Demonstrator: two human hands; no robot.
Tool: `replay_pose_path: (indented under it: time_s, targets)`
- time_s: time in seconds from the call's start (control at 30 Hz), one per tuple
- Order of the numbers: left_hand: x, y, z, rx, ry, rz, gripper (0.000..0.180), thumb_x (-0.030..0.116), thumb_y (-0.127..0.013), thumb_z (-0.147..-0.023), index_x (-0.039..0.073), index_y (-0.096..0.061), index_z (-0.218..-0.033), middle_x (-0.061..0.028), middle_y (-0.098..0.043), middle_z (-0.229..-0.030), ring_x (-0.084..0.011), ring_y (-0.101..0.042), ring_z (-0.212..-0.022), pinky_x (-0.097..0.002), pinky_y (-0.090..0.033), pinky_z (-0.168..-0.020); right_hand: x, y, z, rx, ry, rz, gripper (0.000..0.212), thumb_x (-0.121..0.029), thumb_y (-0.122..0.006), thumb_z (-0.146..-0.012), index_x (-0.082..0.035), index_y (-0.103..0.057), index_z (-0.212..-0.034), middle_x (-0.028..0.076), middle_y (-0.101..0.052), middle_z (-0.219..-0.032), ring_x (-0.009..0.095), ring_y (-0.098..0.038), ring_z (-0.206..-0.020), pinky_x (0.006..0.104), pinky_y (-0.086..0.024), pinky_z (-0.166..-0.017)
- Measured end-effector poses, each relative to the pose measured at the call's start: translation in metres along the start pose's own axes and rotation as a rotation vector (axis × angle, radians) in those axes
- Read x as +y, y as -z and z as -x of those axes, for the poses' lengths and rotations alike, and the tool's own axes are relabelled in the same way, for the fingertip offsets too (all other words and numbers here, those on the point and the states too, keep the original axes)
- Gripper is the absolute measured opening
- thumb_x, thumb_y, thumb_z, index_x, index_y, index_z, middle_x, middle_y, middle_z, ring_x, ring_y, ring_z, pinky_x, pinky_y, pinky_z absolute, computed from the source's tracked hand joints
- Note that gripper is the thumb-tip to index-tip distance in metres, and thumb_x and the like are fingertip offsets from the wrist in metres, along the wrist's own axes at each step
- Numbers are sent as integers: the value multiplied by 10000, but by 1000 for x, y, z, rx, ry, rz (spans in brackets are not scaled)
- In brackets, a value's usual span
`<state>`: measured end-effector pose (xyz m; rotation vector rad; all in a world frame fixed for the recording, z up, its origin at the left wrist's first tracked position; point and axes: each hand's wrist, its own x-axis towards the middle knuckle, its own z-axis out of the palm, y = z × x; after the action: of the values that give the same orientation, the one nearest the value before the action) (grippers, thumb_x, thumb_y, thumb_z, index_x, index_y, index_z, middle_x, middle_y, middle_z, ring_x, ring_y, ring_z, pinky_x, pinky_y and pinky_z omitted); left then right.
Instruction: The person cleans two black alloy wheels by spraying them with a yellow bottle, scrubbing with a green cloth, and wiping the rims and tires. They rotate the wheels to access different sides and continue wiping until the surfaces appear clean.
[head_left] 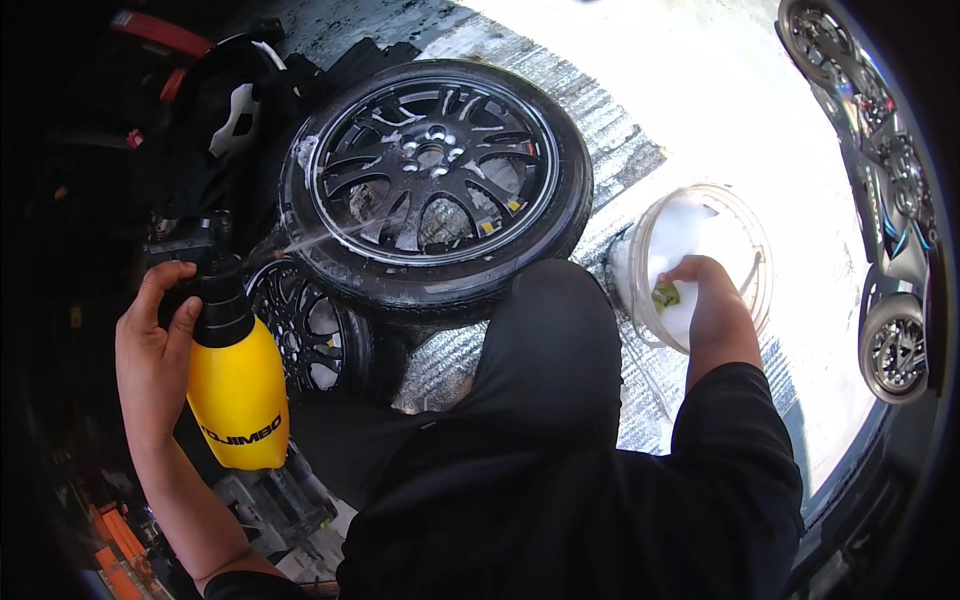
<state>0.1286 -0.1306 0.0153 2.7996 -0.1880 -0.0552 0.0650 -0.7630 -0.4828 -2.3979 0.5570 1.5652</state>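
My left hand (158,345) is closed around the black top of a yellow pump sprayer (240,395), held upright at the left. A thin jet of liquid leaves its nozzle toward the black spoked wheel (432,170), which lies flat with its tyre on and white suds on spokes and rim. At the right, my right hand (708,290) reaches into a translucent white bucket (763,262) filled with bright white, probably foam. Its fingers pinch a green sponge or cloth (665,294); the exact kind is hard to make out.
A second black wheel (300,325) sits partly beneath the first. My knee (560,330) stands between wheel and bucket. Ribbed silvery matting (590,110) covers the ground. Motorcycles (895,190) line the far right. Dark gear and red parts (165,35) crowd the upper left.
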Motion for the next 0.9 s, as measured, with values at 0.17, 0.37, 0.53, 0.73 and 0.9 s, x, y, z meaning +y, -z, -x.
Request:
replay_pose_path:
  time_s: [0.17,0.37,0.53,0.73,0.9]
  targets:
    - [21,-9,-2,-155,-176,-76,238,-6,-670,-966,17,-648,-1203,-119,-741,-1129,-211,-716,-1088,-349,-525,-967,-36,-18,-14,-50,46,238,763,-616,-842,-749,-65,-754,-1270,182,-691,-1368,339,-659,-1247,424,-492,-1085]
    - [17,-17,-10,-76,-49,75,248,-19,-658,-966,20,-637,-1211,-107,-719,-1137,-185,-690,-1063,-324,-501,-976,-38,-42,-18,28,157,335,580,-472,-774,-836,-82,-759,-1265,138,-699,-1370,343,-658,-1256,426,-494,-1089]
    - [5,-16,9,-86,-118,63,241,25,-613,-1033,24,-621,-1275,-81,-701,-1170,-149,-685,-1073,-307,-521,-951,0,-16,-19,307,39,-143,459,-358,-679,-895,-90,-759,-1260,144,-678,-1396,359,-610,-1312,427,-444,-1139]
    - [-7,-21,27,-25,-145,57,250,46,-645,-1016,27,-629,-1265,-102,-711,-1170,-188,-696,-1063,-332,-518,-969,-41,-6,62,720,-35,26,404,-297,-572,-902,-81,-785,-1168,136,-720,-1291,323,-567,-1320,451,-466,-1100]
    - [20,-26,29,-138,-106,-69,232,37,-653,-984,12,-643,-1214,-114,-722,-1166,-223,-685,-1084,-345,-491,-994,-76,-28,50,301,53,546,386,-279,-709,-901,-138,-774,-1254,91,-678,-1406,284,-570,-1365,428,-469,-1097]
